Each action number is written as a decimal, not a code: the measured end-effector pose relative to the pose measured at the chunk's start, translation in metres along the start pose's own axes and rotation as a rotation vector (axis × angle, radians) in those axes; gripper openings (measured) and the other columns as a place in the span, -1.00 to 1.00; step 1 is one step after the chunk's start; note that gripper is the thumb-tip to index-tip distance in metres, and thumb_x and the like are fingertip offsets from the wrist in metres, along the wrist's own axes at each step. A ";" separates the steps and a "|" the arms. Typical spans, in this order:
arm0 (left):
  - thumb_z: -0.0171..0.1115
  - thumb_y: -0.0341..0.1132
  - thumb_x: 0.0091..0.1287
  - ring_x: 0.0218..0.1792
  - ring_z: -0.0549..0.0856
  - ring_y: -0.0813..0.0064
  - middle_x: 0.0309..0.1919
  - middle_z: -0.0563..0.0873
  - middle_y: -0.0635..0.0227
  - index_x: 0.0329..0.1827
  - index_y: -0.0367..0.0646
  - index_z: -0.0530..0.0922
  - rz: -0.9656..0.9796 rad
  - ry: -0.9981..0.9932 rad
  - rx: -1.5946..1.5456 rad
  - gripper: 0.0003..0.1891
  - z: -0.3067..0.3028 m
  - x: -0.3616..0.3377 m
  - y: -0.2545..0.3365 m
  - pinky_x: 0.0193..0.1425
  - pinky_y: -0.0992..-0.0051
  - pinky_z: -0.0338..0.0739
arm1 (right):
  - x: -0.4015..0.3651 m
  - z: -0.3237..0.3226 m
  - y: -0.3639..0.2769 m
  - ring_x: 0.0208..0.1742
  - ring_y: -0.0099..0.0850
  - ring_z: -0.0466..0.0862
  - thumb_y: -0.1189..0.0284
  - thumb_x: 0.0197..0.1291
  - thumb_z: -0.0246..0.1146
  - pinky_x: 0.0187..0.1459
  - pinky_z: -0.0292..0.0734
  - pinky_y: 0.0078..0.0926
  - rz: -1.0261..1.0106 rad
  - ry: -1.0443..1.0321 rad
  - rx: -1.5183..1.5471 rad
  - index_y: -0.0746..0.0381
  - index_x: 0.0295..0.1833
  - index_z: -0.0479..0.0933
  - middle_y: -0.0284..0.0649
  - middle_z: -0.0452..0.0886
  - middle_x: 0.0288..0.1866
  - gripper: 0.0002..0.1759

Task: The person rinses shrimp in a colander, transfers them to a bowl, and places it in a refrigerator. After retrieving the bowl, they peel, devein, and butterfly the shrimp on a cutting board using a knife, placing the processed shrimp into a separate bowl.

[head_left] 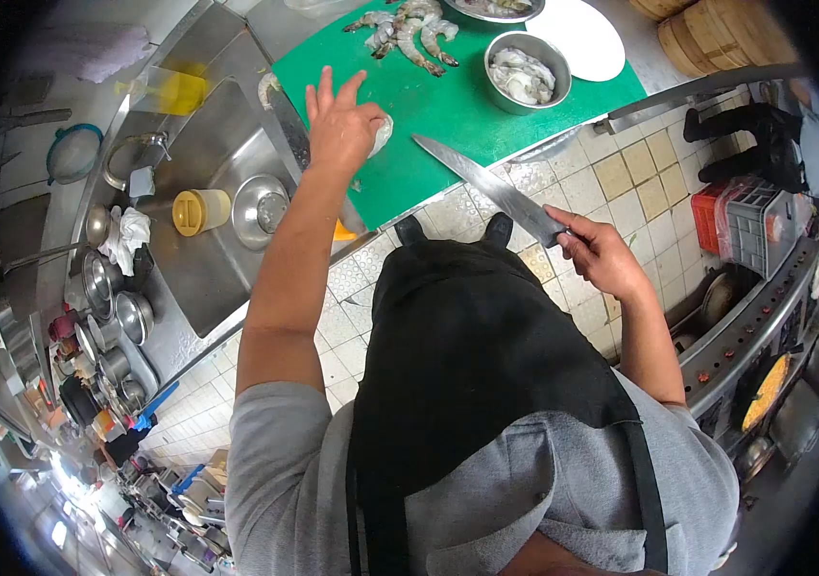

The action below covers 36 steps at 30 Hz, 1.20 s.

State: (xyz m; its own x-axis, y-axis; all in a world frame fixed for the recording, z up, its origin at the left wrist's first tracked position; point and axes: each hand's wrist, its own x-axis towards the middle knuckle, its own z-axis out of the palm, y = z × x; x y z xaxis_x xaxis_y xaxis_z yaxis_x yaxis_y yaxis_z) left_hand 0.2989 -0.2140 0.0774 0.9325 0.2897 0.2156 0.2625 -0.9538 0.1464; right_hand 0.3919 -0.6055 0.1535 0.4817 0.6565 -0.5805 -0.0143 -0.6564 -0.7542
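My left hand (340, 125) is over the left part of a green cutting board (438, 115), thumb and forefinger pinching a pale peeled shrimp (382, 135) while the other fingers stretch out. A large knife (491, 184) is gripped by its handle in my right hand (599, 252); its blade points up and left, with the tip over the board's front edge. Unpeeled shrimp (411, 31) lie in a pile at the board's far side. To the right stands a metal bowl (528, 108) of pale peeled shrimp (522, 75), with another metal bowl (496, 12) behind it.
A white round plate or lid (578, 38) lies on the board's right end. Left of the board is a steel sink (203, 278) with a yellow-lidded container (200, 212) and a metal bowl (258, 206). Another person's legs (750, 139) and a crate (755, 226) are at right.
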 end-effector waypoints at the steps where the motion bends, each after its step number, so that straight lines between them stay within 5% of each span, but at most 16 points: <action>1: 0.49 -0.23 0.17 0.58 0.19 -0.11 0.44 0.51 0.33 -0.23 0.16 0.82 0.021 -0.014 0.001 -0.88 -0.001 0.001 0.000 0.61 -0.22 0.01 | 0.001 0.000 0.001 -0.47 -0.60 0.42 0.45 0.48 0.19 -0.37 0.47 -0.55 -0.002 0.001 0.001 0.01 0.47 0.49 -0.37 0.49 -0.46 -0.52; 3: 0.48 -0.25 0.19 0.58 0.18 -0.14 0.45 0.49 0.31 -0.25 0.09 0.80 0.043 -0.028 0.001 -0.91 -0.001 0.001 0.001 0.60 -0.24 0.00 | 0.002 0.001 0.005 -0.51 -0.69 0.35 0.44 0.51 0.17 -0.49 0.37 -0.65 -0.053 0.021 0.048 0.00 0.49 0.48 -0.45 0.45 -0.42 -0.52; 8: 0.39 -0.34 0.27 0.58 0.14 -0.24 0.52 0.39 0.18 -0.30 -0.08 0.67 0.012 0.072 -0.005 -0.94 0.013 -0.018 0.006 0.59 -0.29 -0.04 | 0.003 0.001 -0.004 -0.50 -0.65 0.40 0.44 0.49 0.19 -0.43 0.43 -0.59 0.014 0.052 0.086 -0.01 0.47 0.49 -0.41 0.49 -0.43 -0.53; 18: 0.48 -0.21 0.22 0.58 0.13 -0.23 0.53 0.38 0.23 -0.11 0.08 0.81 -0.131 0.102 -0.058 -0.81 0.013 -0.020 0.018 0.61 -0.26 -0.04 | 0.011 0.003 -0.010 -0.49 -0.65 0.42 0.45 0.50 0.18 -0.44 0.44 -0.59 -0.028 0.048 0.070 -0.01 0.46 0.50 -0.40 0.51 -0.41 -0.53; 30: 0.30 -0.29 0.35 0.60 0.08 -0.24 0.54 0.36 0.16 -0.15 -0.13 0.73 -0.126 0.067 -0.054 -0.86 0.015 -0.041 0.020 0.61 -0.29 -0.16 | 0.004 0.005 -0.004 -0.48 -0.67 0.39 0.43 0.50 0.19 -0.44 0.40 -0.62 0.017 0.070 0.128 -0.01 0.46 0.50 -0.43 0.49 -0.39 -0.54; 36: 0.42 -0.31 0.27 0.58 0.13 -0.22 0.53 0.39 0.25 -0.12 0.04 0.77 -0.139 0.227 -0.078 -0.85 0.013 -0.029 0.015 0.60 -0.28 -0.05 | 0.011 0.007 -0.010 -0.48 -0.67 0.39 0.44 0.50 0.18 -0.45 0.40 -0.63 -0.006 0.049 0.119 -0.02 0.47 0.50 -0.43 0.49 -0.39 -0.53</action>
State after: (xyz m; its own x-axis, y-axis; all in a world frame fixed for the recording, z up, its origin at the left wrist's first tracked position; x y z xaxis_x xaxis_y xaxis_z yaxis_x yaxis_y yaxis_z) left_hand 0.2788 -0.2373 0.0612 0.8074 0.4359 0.3975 0.3558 -0.8973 0.2612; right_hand 0.3909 -0.5896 0.1524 0.5241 0.6394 -0.5626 -0.1136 -0.6023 -0.7902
